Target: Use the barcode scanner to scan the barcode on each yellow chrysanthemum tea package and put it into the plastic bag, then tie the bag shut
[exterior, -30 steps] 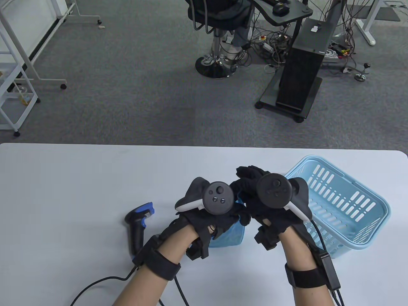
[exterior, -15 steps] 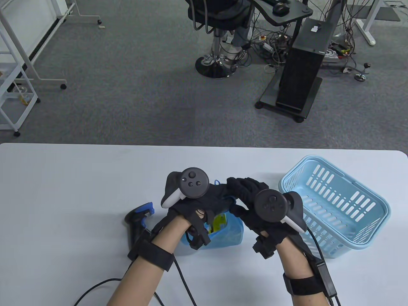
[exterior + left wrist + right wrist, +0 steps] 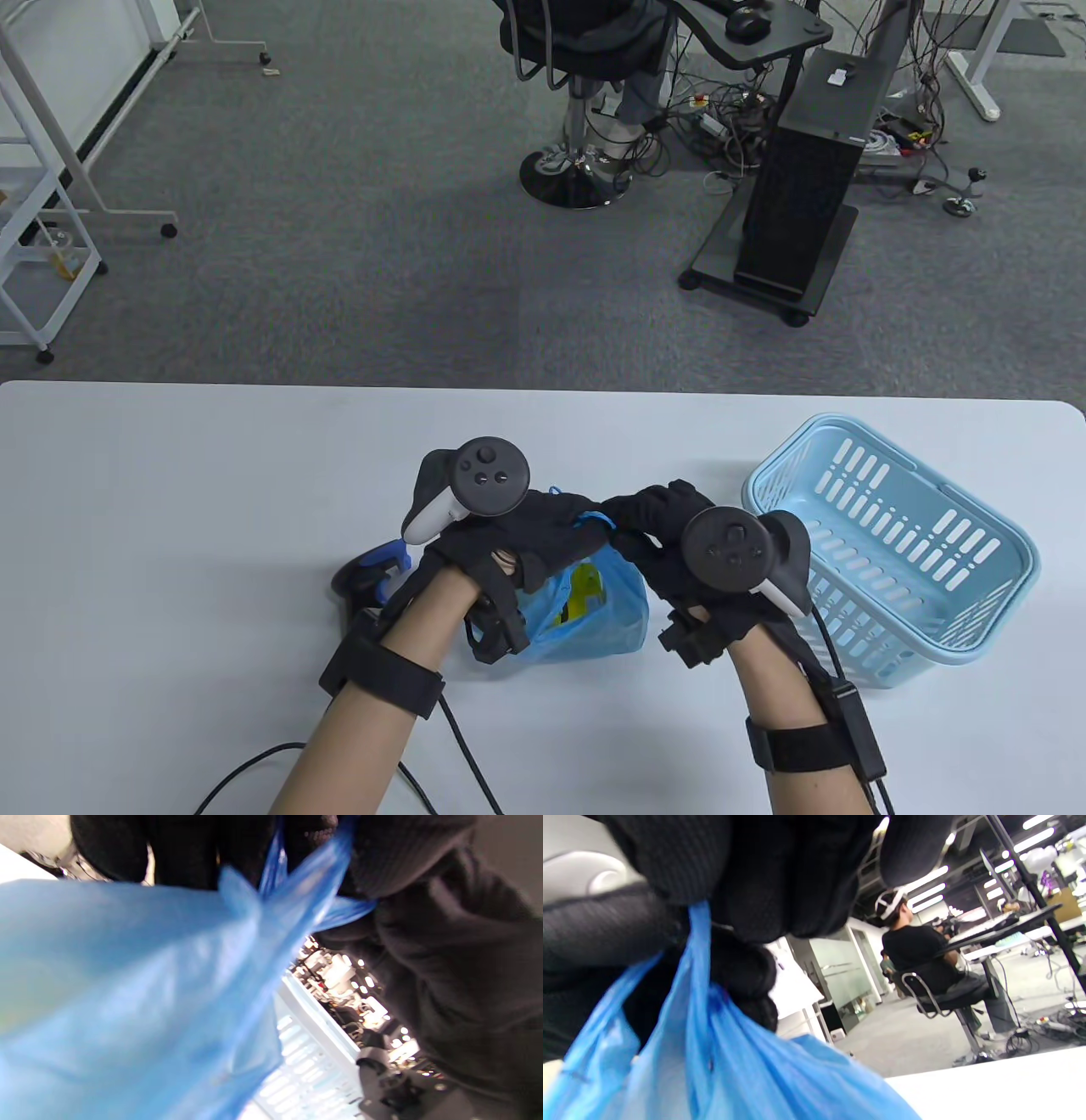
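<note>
A blue plastic bag (image 3: pixel 607 620) stands on the white table (image 3: pixel 170 475) with a yellow tea package (image 3: pixel 584 590) showing through its open top. My left hand (image 3: pixel 543 531) and right hand (image 3: pixel 649 518) meet above it, each pinching a twisted handle strip (image 3: pixel 594 516) of the bag. In the left wrist view the bag (image 3: pixel 127 1005) fills the frame and its handles (image 3: pixel 305 878) run up into both gloves. The right wrist view shows a handle (image 3: pixel 698 955) clamped between my fingers (image 3: pixel 746 984). The barcode scanner (image 3: pixel 369 577) lies left of the bag, partly under my left wrist.
A light blue slotted basket (image 3: pixel 899 543) sits tilted right of my right hand, near the table's right edge. The scanner's black cable (image 3: pixel 246 764) curls toward the front edge. Beyond the table are an office chair (image 3: pixel 577 102) and a computer stand (image 3: pixel 806 170).
Both hands have spread apart and moved left and away from me, drawing the bag's handles up. The bag's top and the yellow package have come into sight.
</note>
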